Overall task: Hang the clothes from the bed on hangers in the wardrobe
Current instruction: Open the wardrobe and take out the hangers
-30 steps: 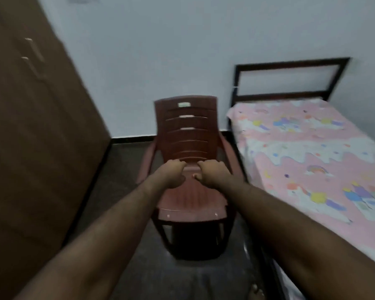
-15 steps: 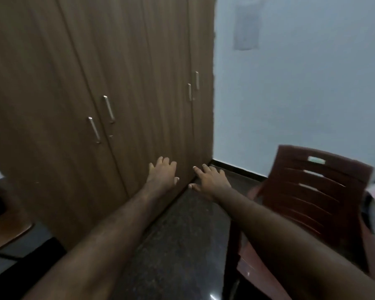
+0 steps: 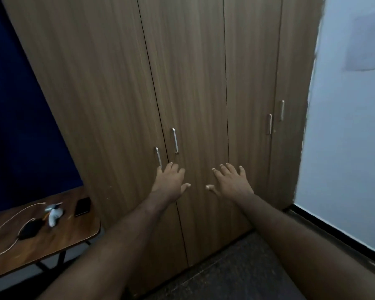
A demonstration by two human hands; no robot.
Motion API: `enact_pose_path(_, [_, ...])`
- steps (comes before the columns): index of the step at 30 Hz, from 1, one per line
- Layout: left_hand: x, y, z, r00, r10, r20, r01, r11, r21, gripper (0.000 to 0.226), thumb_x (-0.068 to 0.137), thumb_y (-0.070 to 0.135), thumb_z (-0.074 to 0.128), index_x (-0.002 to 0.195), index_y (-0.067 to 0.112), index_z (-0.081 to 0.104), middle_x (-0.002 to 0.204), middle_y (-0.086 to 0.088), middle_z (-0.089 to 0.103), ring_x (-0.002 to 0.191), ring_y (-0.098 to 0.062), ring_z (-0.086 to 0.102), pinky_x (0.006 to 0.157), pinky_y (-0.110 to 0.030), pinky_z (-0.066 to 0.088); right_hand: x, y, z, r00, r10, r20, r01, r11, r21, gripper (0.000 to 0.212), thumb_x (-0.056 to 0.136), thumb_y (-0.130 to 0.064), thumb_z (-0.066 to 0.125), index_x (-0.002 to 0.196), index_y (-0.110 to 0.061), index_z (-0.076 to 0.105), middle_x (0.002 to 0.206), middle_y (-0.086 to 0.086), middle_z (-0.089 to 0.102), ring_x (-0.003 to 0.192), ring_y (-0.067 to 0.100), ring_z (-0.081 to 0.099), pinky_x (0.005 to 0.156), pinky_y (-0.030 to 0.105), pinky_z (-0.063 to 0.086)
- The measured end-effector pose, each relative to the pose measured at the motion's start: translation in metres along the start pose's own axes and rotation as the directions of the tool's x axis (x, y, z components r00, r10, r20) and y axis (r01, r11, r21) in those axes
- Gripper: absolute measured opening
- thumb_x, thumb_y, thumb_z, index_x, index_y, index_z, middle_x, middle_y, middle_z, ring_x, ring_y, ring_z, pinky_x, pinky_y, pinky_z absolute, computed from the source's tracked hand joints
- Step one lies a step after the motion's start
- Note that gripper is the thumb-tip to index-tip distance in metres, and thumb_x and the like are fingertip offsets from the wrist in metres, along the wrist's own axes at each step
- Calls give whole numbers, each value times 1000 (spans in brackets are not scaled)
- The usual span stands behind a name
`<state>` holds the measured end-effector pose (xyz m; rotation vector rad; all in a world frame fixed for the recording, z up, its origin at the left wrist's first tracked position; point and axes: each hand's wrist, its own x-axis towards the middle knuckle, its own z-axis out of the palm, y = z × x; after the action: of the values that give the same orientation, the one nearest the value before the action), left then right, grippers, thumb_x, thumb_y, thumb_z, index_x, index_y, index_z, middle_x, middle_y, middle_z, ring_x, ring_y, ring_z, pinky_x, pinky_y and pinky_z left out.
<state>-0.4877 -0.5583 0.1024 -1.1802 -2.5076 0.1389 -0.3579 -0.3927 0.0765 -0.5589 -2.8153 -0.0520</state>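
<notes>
A tall brown wooden wardrobe point(image 3: 193, 83) fills the view, with all its doors closed. Two metal handles point(image 3: 175, 140) sit side by side at the middle pair of doors, and another pair of handles point(image 3: 269, 124) is further right. My left hand point(image 3: 169, 184) is stretched out with fingers apart, its fingertips just below the lower left handle point(image 3: 158, 156). My right hand point(image 3: 231, 180) is also spread and empty, held in front of the door to the right. No clothes, hangers or bed are in view.
A wooden table point(image 3: 59, 237) stands at the lower left with a black phone point(image 3: 82, 206), a white device point(image 3: 54, 215) and a cable on it. A pale wall point(image 3: 344, 148) is at the right, dark floor point(image 3: 236, 273) below.
My view has swung left from the bed and red chair to the wardrobe. My hands went from closed fists to spread fingers and now reach close to the middle door handles.
</notes>
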Motion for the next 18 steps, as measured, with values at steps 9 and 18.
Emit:
enact_pose_path(9, [66, -51, -15, 982, -123, -144, 104, 986, -130, 59, 96, 55, 43, 141, 18, 44, 144, -6, 44, 138, -22, 35, 111, -45, 31, 117, -9, -18, 996, -34, -80, 40, 996, 75, 74, 96, -67, 27, 153, -21, 24, 160, 9, 24, 149, 27, 14, 118, 57, 11])
enact_pose_path(18, [141, -110, 9, 964, -155, -218, 75, 939, -335, 46, 98, 24, 50, 141, 14, 43, 142, -6, 46, 133, -22, 40, 108, -41, 36, 225, -48, -21, 994, -61, -85, 74, 983, 167, 67, 97, -58, 39, 152, -21, 27, 158, 11, 28, 146, 32, 23, 118, 57, 16])
